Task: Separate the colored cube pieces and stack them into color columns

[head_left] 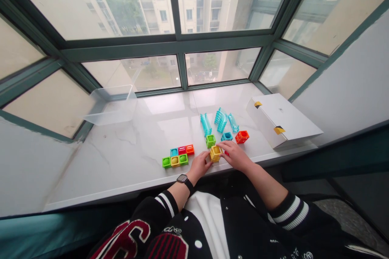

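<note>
Yellow hollow plastic cube (215, 154) is being held two-handed.
L hand (200, 165) is gripping at 8 o'clock, R hand (234, 155) at 2; green hollow plastic cube (210, 141) is sitting nr, 11 o'clock.

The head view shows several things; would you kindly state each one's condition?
Yellow block, held between left hand and right hand
Clear bin, open
White box, lid down, perhaps ajar
Block group, in two rows
Turquoise pieces, laid out, not held
Lone green block, not held
Blue block, not held
Orange block, standing apart
Red piece, mostly hidden
Watch, worn on left wrist
</note>
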`<state>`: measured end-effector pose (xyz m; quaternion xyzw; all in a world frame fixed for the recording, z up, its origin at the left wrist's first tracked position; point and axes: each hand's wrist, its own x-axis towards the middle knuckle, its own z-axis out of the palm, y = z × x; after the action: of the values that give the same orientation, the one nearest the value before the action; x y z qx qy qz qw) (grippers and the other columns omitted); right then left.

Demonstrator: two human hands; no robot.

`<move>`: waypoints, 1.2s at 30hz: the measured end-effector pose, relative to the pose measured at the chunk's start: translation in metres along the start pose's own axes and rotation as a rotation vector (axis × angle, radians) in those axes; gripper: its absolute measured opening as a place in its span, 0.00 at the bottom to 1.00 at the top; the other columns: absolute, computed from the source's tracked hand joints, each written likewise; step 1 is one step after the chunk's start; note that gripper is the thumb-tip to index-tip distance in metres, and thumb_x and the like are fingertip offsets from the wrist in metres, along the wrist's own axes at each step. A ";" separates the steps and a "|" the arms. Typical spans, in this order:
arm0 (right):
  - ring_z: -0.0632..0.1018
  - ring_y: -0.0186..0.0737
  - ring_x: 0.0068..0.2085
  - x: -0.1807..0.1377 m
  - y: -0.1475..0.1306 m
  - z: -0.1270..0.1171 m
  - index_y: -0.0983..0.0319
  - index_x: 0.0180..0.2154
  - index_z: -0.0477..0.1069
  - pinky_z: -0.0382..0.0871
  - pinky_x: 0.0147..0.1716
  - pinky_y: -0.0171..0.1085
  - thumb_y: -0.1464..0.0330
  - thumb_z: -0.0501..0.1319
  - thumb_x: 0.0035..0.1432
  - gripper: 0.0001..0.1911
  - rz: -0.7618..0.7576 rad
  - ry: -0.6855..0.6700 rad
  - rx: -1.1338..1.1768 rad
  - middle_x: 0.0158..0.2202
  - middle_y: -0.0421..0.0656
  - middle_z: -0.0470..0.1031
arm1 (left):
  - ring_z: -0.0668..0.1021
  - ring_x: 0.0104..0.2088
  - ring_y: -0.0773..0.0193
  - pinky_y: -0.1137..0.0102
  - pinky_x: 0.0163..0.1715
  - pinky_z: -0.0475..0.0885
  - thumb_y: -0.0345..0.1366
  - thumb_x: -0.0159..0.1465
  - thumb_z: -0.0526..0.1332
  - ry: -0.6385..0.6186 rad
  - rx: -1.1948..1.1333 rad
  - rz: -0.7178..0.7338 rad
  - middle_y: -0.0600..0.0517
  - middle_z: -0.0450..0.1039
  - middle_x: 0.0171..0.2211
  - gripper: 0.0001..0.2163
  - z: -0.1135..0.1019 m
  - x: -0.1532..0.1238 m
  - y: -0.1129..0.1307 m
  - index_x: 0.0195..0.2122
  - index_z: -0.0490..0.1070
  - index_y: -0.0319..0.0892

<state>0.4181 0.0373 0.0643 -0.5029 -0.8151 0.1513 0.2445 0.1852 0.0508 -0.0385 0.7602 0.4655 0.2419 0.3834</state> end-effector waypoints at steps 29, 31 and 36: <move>0.80 0.55 0.56 0.002 0.003 0.000 0.54 0.62 0.76 0.76 0.60 0.57 0.68 0.66 0.67 0.23 0.030 -0.026 0.025 0.55 0.49 0.80 | 0.78 0.30 0.62 0.65 0.40 0.75 0.44 0.67 0.68 0.049 -0.026 -0.024 0.48 0.83 0.50 0.23 -0.004 0.000 0.012 0.62 0.75 0.47; 0.80 0.54 0.56 0.002 0.004 0.000 0.54 0.62 0.76 0.76 0.60 0.56 0.68 0.66 0.67 0.22 0.024 -0.027 0.026 0.55 0.49 0.80 | 0.78 0.30 0.63 0.65 0.39 0.75 0.44 0.66 0.68 0.049 -0.031 -0.020 0.48 0.83 0.51 0.23 -0.004 0.001 0.012 0.62 0.75 0.47; 0.80 0.54 0.56 0.003 0.004 -0.001 0.54 0.61 0.77 0.77 0.59 0.56 0.68 0.67 0.67 0.22 0.010 -0.018 0.021 0.55 0.49 0.81 | 0.78 0.30 0.62 0.64 0.39 0.75 0.43 0.66 0.69 0.049 -0.026 -0.014 0.47 0.83 0.50 0.23 -0.004 0.001 0.011 0.61 0.76 0.46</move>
<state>0.4206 0.0414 0.0641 -0.5031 -0.8130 0.1656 0.2418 0.1886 0.0499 -0.0275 0.7456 0.4770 0.2637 0.3834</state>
